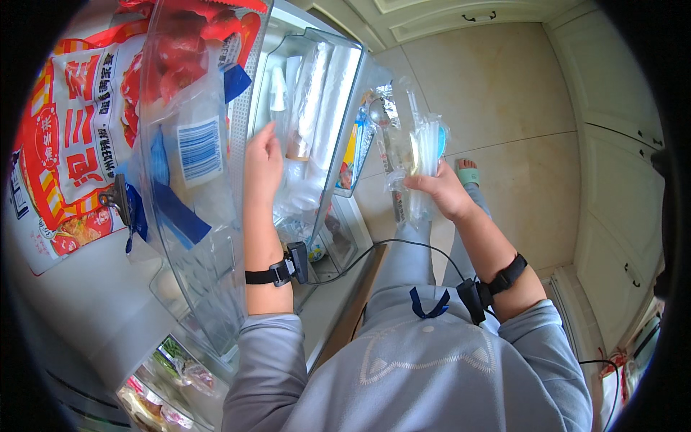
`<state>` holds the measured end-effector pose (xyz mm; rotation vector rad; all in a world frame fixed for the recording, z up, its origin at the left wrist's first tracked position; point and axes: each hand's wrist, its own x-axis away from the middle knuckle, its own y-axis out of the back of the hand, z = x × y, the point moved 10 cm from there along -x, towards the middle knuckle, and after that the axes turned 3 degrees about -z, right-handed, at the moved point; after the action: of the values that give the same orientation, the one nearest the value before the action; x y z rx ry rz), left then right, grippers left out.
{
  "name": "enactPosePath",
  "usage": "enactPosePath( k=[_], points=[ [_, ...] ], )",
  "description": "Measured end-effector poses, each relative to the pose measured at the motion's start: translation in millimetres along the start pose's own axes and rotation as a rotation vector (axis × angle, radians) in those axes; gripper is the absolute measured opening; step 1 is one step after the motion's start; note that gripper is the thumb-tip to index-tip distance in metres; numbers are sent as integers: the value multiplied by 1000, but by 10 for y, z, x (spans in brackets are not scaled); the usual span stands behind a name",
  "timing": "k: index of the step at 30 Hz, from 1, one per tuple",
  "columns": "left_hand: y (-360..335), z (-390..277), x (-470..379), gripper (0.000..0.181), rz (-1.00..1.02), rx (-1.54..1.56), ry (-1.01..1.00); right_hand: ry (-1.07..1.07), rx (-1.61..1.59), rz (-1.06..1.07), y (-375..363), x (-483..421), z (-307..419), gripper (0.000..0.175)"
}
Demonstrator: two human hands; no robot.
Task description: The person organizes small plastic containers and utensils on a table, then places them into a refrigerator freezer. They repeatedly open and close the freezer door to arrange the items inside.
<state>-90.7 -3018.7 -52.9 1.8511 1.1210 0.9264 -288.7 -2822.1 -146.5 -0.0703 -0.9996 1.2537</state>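
My right hand (440,189) grips a bundle of clear plastic-wrapped items (424,156), among them what look like wrapped spoons, above the tiled floor. In front of it is a long, narrow plastic packet with a spoon (380,113) inside. My left hand (265,156) is at the near left edge of a clear drawer (351,54) pulled out of a refrigerator. Its fingers are curled, and whether they hold anything is hidden. Rolls of clear plastic bags (324,102) lie in the drawer. A yellow and blue box (351,156) stands against the drawer's outer side.
At left, a clear door bin (189,270) holds a large red and white food packet (75,124) and bags closed with a metal binder clip (114,200). Lower bins hold produce (173,356). Cream cabinets (604,173) line the right side. A black cable (399,240) runs between my forearms.
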Motion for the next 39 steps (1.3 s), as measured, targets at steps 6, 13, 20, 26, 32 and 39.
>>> enactPosePath(
  k=[6, 13, 20, 26, 32, 39],
  points=[
    [-127, -38, -222, 38, 24, 27, -3, -18, 36, -13, 16, -17, -34, 36],
    [-329, 290, -223, 51, 94, 261, 187, -1, 63, -27, 23, -15, -27, 38],
    [-7, -180, 90, 48, -100, 66, -104, 12, 39, -25, 15, -15, 21, 37],
    [169, 83, 93, 45, -224, 348, 211, -22, 7, -27, 12, -3, 57, 37],
    [218, -84, 893, 41, -79, -56, -51, -3, -27, -70, 34, 19, 118, 36],
    [-17, 499, 1157, 50, -28, 95, 247, -17, 4, -27, -2, -18, 115, 36]
  ],
)
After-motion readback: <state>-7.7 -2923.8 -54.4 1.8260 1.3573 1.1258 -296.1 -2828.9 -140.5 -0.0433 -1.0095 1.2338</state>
